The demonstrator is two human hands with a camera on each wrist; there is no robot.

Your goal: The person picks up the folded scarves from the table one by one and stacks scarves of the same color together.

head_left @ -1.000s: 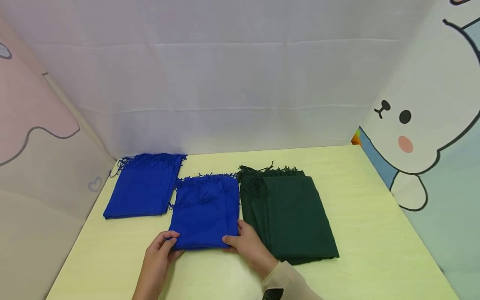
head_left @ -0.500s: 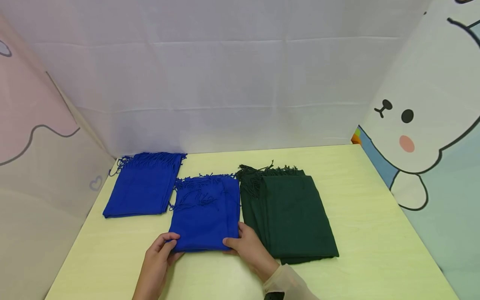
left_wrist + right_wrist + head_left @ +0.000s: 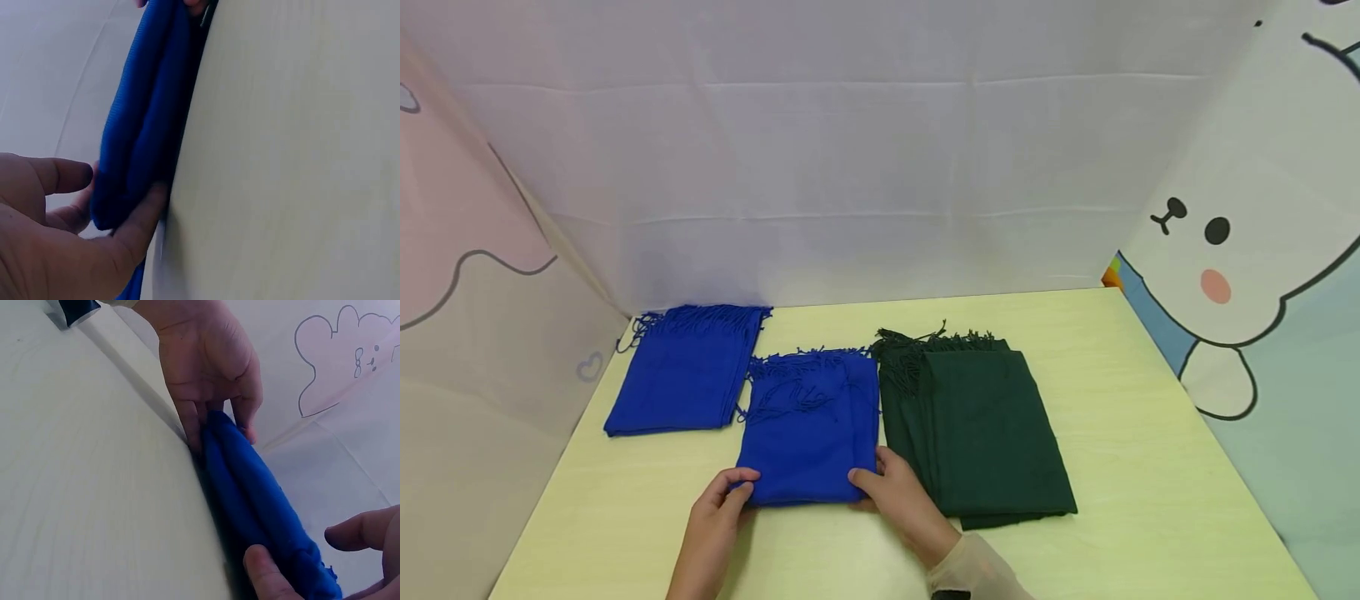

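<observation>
A folded blue scarf (image 3: 808, 425) with a fringed far edge lies mid-table. My left hand (image 3: 715, 521) holds its near left corner. In the left wrist view, fingers of that left hand (image 3: 81, 250) lie on both sides of the cloth's folded edge. My right hand (image 3: 906, 504) grips the near right corner, thumb above the cloth. The right wrist view shows the thick folded edge of the scarf (image 3: 250, 487) between both hands, the right thumb tip slightly off the cloth. The right hand's lower fingers are partly hidden under the scarf in the head view.
Another folded blue scarf (image 3: 685, 375) lies at the table's back left. A folded dark green scarf (image 3: 992, 433) sits close along the held scarf's right side. The pale yellow table (image 3: 1157, 467) is bordered by a white cloth backdrop (image 3: 865, 167) and printed side panels.
The near edge of the middle blue scarf and both hands have shifted very slightly toward me. The other scarves lie as before.
</observation>
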